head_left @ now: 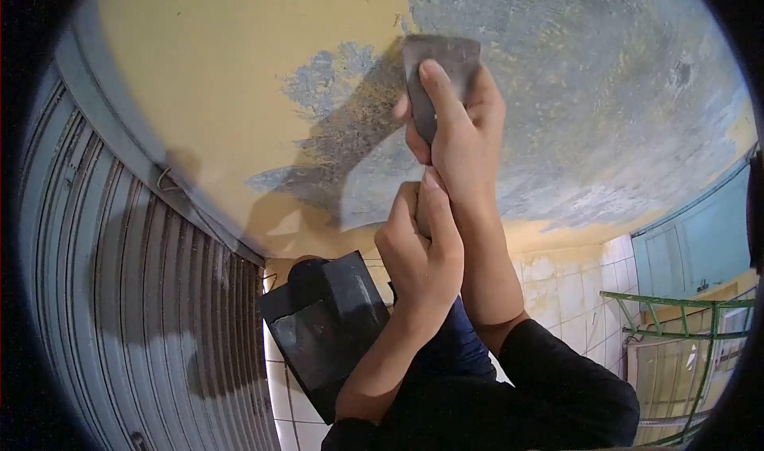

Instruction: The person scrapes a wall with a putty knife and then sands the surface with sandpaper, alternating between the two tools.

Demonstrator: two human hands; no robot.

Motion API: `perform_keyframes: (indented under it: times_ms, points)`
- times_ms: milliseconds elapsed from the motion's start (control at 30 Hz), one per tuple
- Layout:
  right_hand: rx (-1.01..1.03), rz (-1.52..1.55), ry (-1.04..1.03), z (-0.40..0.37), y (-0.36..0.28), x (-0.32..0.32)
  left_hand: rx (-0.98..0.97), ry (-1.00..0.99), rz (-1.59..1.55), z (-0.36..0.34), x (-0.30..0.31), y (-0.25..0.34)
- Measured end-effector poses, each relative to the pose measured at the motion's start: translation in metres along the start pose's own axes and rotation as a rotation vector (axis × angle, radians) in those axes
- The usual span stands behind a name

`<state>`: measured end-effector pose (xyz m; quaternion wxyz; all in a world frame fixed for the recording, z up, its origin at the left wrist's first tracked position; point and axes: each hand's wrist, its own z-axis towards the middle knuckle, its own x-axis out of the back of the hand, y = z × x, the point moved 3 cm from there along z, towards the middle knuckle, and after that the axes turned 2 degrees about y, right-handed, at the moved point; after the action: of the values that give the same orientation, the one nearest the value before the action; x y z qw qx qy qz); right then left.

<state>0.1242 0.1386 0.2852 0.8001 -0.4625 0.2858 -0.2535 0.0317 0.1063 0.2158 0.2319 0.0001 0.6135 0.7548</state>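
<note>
A grey metal scraper blade (460, 51) lies against the wall (557, 93), at the border between yellow paint and a rough grey scraped area. My right hand (468, 145) is wrapped round the scraper, with the thumb pressed on its face. Just below, my left hand (422, 240) is closed round the lower end of the same tool, its thumb pointing up beside my right wrist. Most of the handle is hidden by my fingers.
On the left stands a grey corrugated metal shutter (151, 268). A black box-like object (322, 332) sits low at the left over white floor tiles (306, 433). At the right are a green metal frame (714, 321) and a light blue cabinet (684, 252).
</note>
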Motion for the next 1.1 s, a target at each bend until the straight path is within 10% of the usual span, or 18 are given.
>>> perform_keyframes:
  times_ms: [1100]
  points:
    - [0.036, 0.02, -0.003, 0.006, -0.01, -0.013, 0.069, 0.021, -0.158, 0.007, -0.001, -0.001]
